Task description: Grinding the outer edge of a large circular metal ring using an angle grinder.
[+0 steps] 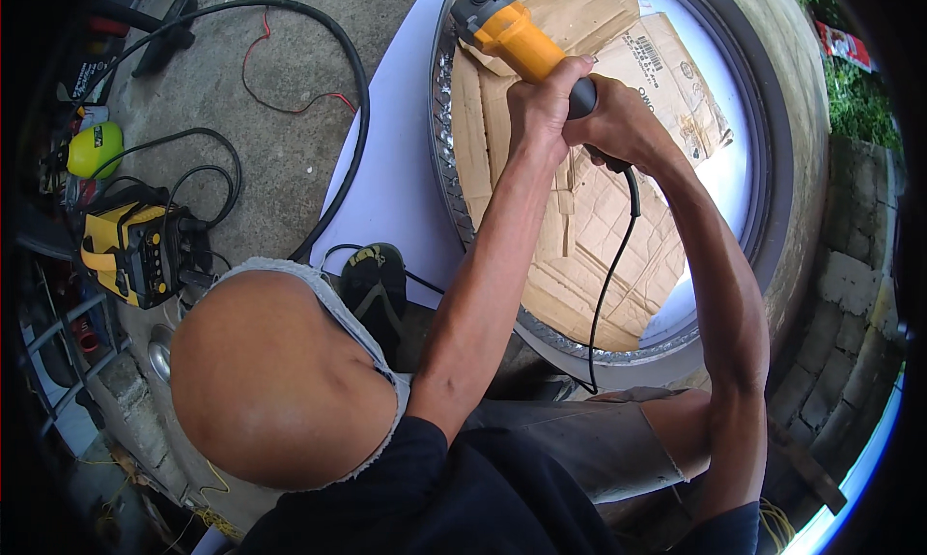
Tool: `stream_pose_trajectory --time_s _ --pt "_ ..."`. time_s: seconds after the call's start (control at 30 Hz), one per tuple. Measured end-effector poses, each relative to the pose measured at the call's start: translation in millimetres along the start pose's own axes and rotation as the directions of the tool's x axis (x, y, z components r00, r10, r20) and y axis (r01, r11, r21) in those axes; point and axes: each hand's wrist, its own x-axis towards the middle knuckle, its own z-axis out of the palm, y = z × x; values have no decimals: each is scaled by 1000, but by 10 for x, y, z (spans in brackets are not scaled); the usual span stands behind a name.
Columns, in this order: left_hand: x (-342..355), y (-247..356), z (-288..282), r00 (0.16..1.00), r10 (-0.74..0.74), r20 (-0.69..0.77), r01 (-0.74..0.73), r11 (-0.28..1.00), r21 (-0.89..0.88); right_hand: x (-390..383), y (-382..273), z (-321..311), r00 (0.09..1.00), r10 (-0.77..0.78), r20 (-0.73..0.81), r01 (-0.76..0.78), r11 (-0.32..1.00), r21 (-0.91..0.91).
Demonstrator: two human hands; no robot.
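An orange angle grinder (pixel 521 41) with a dark grey head and tail lies across both hands, its head pointing to the far left. My left hand (pixel 548 101) is closed round the rear of its orange body. Around the dark tail end is my right hand (pixel 618 120), also closed, with the black power cord (pixel 618 256) hanging below it. No disc can be made out on the grinder. Beneath the tool, flattened brown cardboard (pixel 599 246) covers much of the inside of a large round grey frame (pixel 772 159). The frame's left inner edge looks shiny and rough.
A white sheet (pixel 396 140) lies beneath the frame's left side. Further left are a thick black cable (pixel 362 101), a thin red wire (pixel 249 72), a yellow-and-black machine (pixel 126 256) and a lime-green rounded object (pixel 95 149). A sandal (pixel 375 275) is near my knee; a block wall (pixel 840 294) stands right.
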Motion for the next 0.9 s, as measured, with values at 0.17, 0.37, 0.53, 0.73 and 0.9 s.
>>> stream_pose_trajectory --time_s 0.17,0.37,0.53,0.73,0.9 --pt "5 10 -2 1000 24 -20 -23 1000 12 17 16 30 1000 -24 -9 24 999 34" --pt "-28 33 19 999 16 -49 -15 999 31 12 -14 0 999 -10 32 8 999 53" --pt "-10 54 38 999 -12 -31 13 999 33 -19 -70 -27 999 22 27 -23 999 48" --pt "17 -3 72 998 11 -64 -10 1000 16 -52 -44 -51 1000 2 14 -3 999 39" --pt "24 -20 77 998 37 -49 -33 997 74 -38 -1 -58 1000 7 30 -9 999 52"
